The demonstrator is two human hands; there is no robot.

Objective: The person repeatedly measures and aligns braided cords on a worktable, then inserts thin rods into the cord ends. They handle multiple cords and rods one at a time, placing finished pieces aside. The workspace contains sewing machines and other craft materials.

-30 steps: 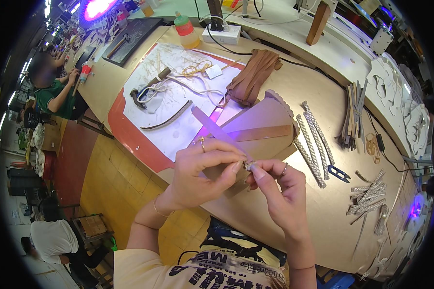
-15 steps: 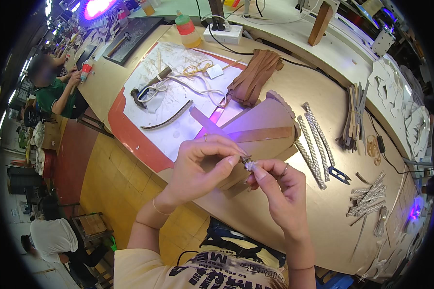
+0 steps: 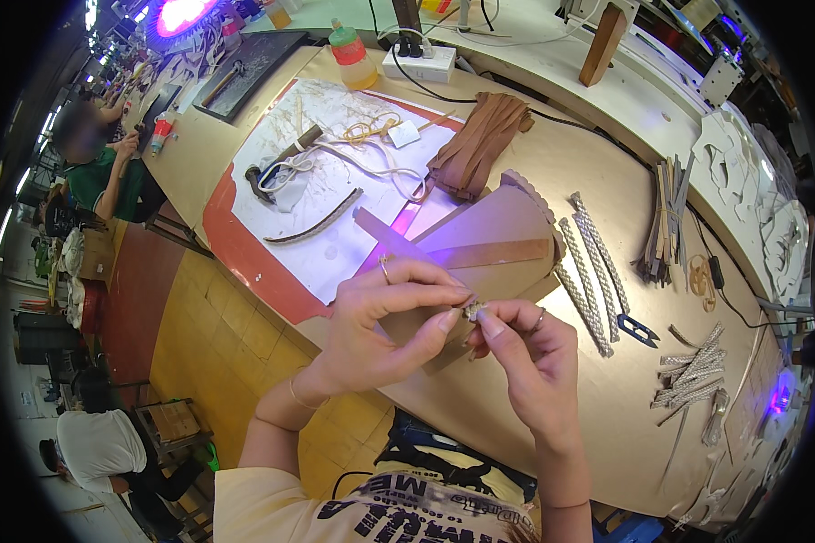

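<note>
Over the near edge of the table, my right hand point(image 3: 534, 353) pinches a small silvery piece point(image 3: 472, 311) between thumb and forefinger. Its kind is too small to make out, though it resembles the braided cord nearby. My left hand point(image 3: 380, 312) meets it from the other side, its bent fingertips closed in at the piece. Under and beyond the hands lies a tan leather-like panel point(image 3: 493, 217) with a scalloped far edge and a browner strip point(image 3: 503, 252) across it. My hands hide part of the panel.
Right of the panel lie braided silver cords point(image 3: 581, 271), blue thread snips point(image 3: 638, 329) and short cord pieces point(image 3: 693, 371). Brown strips point(image 3: 480, 145), a hammer point(image 3: 285, 161), a glue bottle point(image 3: 351, 59) and a power strip point(image 3: 421, 63) lie farther off. A co-worker point(image 3: 100, 181) sits far left.
My left thumb has drawn slightly away from the forefinger, and the small piece has turned a little between my fingertips. At far left, the co-worker's hands have moved away from the red bottle.
</note>
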